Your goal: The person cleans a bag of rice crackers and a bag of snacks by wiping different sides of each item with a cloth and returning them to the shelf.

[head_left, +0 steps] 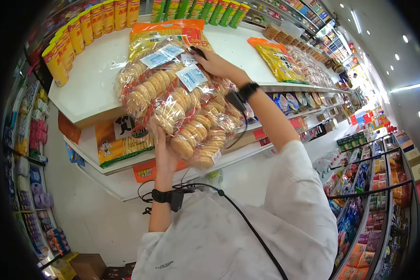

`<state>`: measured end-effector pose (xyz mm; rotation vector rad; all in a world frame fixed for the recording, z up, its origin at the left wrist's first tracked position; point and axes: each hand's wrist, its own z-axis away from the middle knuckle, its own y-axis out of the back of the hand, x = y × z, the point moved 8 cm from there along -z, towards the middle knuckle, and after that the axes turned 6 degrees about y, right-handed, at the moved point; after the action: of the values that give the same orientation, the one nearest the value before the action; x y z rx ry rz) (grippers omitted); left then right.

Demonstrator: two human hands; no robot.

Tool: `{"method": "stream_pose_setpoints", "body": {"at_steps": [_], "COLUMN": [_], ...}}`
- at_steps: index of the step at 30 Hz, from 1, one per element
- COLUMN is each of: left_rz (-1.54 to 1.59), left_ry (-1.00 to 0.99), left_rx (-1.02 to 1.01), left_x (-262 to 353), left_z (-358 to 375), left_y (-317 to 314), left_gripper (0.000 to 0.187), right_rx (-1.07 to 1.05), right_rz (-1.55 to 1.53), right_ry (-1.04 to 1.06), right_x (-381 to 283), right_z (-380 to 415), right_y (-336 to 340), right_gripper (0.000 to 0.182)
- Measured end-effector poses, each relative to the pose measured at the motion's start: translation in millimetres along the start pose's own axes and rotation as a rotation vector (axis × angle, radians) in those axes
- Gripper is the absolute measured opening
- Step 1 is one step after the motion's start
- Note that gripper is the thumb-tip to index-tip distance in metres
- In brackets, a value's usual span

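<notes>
Several clear bags of round biscuits (172, 102) are bunched together in front of me, tilted over the front edge of the white display shelf. Blue-and-white labels lie on the upper bags. My left hand (164, 151) is wrapped round the near lower side of the bags, its fingers mostly hidden beneath them. My right hand (214, 64) grips the far upper edge of the same bags, with something small and black at its fingertips. Behind the bags lies an orange and yellow packet (168, 29), partly covered by them.
Yellow canisters (85, 27) line the back left of the shelf (88, 88), and green canisters (201, 10) the back. A yellow packet (280, 58) lies to the right. A lower tier holds an orange packet (121, 140). Black cables (240, 210) hang across my shirt.
</notes>
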<state>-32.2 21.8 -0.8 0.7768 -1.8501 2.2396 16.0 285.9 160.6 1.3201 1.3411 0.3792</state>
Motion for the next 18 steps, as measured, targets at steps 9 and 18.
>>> {"method": "stream_pose_setpoints", "body": {"at_steps": [9, 18], "left_rz": [0.068, 0.051], "left_ry": [0.070, 0.055], "left_rx": [0.050, 0.071], "left_x": [0, 0], "left_z": [4, 3], "left_y": [0, 6], "left_gripper": [0.061, 0.067], "right_rx": [0.253, 0.582], "right_rz": [0.036, -0.333], "right_ry": [-0.320, -0.613], "right_x": [-12, 1], "right_z": [225, 275], "right_y": [5, -29], "right_gripper": [0.049, 0.048]}}
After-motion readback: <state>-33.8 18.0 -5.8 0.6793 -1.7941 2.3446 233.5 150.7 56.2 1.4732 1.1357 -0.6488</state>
